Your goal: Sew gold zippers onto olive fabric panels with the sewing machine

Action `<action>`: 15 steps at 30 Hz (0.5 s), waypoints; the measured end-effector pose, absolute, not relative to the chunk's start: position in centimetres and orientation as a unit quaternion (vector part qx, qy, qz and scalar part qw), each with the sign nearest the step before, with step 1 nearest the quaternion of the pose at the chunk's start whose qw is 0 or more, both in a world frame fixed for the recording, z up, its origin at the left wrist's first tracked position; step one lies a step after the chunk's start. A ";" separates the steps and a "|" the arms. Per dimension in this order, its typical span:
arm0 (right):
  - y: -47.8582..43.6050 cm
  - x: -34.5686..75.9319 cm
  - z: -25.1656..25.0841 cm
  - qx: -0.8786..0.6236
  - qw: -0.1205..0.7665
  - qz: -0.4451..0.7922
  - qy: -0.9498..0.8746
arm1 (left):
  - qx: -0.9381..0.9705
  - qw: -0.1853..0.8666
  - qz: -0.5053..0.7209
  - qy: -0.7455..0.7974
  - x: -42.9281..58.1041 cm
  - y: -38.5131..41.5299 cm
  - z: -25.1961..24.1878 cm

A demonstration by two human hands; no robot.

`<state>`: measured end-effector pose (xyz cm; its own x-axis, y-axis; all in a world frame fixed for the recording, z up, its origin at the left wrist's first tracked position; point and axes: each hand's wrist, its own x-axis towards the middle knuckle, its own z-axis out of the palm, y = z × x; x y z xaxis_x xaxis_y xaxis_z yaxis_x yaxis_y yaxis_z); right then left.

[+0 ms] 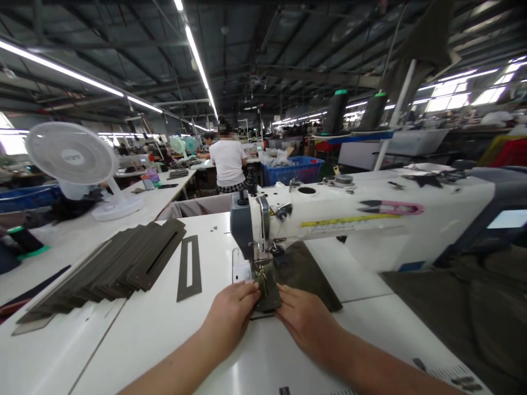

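A white sewing machine (pixel 370 219) stands on the white table (pixel 156 329), its needle head (pixel 259 258) above a small dark olive fabric piece (pixel 269 291). My left hand (pixel 233 312) rests on the table at the left edge of that piece, fingers curled against it. My right hand (pixel 304 318) lies flat on its right side, pressing it down. A larger dark fabric panel (pixel 308 274) spreads under the machine arm behind my right hand.
A fanned stack of dark slotted strips (pixel 119 263) and one single strip (pixel 189 269) lie to the left. Pink thread snips (pixel 391 207) sit on the machine. A white desk fan (pixel 78 164), thread cones (pixel 335 112), a blue crate (pixel 292 170) and a seated person (pixel 228 162) are beyond.
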<state>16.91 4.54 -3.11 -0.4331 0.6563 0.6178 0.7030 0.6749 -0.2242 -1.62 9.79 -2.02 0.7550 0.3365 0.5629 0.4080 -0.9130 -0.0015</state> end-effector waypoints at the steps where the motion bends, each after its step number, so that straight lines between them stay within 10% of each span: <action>1: 4.7 16.9 -3.1 -0.402 0.350 -0.032 -0.845 | -0.937 0.070 -0.284 -0.190 -1.6 9.9 -2.0; 15: 7.2 17.7 -3.5 -0.393 0.332 -0.022 -0.858 | -0.949 0.048 -0.230 -0.212 -0.8 11.7 -1.5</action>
<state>17.69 7.20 -3.49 -0.4718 0.6587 0.5860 0.6878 0.6908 -0.2227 -0.83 11.66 -1.53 0.8043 0.3801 0.4568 0.4240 -0.9057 0.0071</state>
